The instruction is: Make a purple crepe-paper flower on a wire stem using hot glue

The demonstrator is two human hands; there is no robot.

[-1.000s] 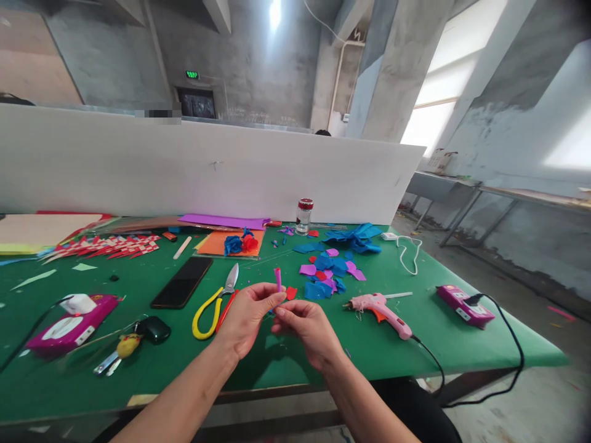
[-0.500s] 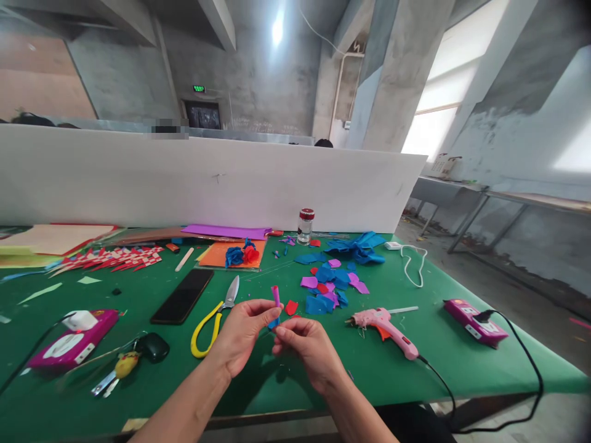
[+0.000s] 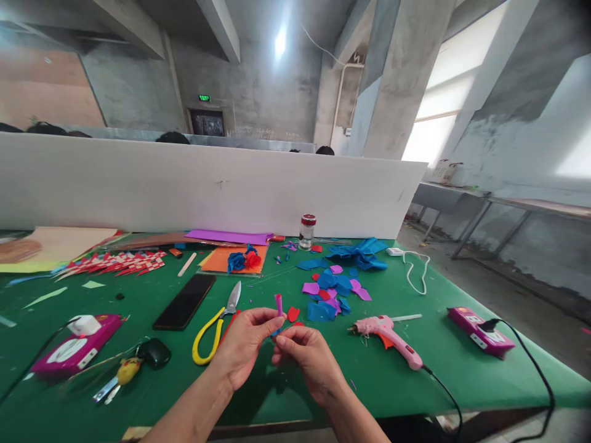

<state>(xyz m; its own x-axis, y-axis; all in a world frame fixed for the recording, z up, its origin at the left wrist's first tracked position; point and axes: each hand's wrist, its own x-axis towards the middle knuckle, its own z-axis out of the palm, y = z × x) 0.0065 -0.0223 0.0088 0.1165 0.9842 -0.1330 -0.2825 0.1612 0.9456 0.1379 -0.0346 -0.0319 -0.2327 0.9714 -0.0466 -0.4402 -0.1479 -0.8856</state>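
Between my hands, at the lower centre of the head view, a small purple paper roll (image 3: 278, 304) stands upright with a bit of blue at its lower end. My left hand (image 3: 252, 338) pinches the roll between thumb and fingers. Close beside it, my right hand (image 3: 305, 354) has its fingers pinched together at the blue end, whose lower part is hidden by the fingers. A red paper piece (image 3: 293, 314) lies just beyond the fingertips. Yellow-handled scissors (image 3: 221, 320) lie left of my left hand, blades pointing away.
A pink glue gun (image 3: 388, 338) and blue and purple paper pieces (image 3: 330, 289) lie to the right. Left are a black phone (image 3: 184, 301), keys (image 3: 129, 369) and a power strip (image 3: 78, 347). A jar (image 3: 307, 232) stands before the white partition (image 3: 258, 191).
The view has tilted up slightly, so the table things sit lower in the picture. Both hands stay together at the roll, with less of its blue end showing.
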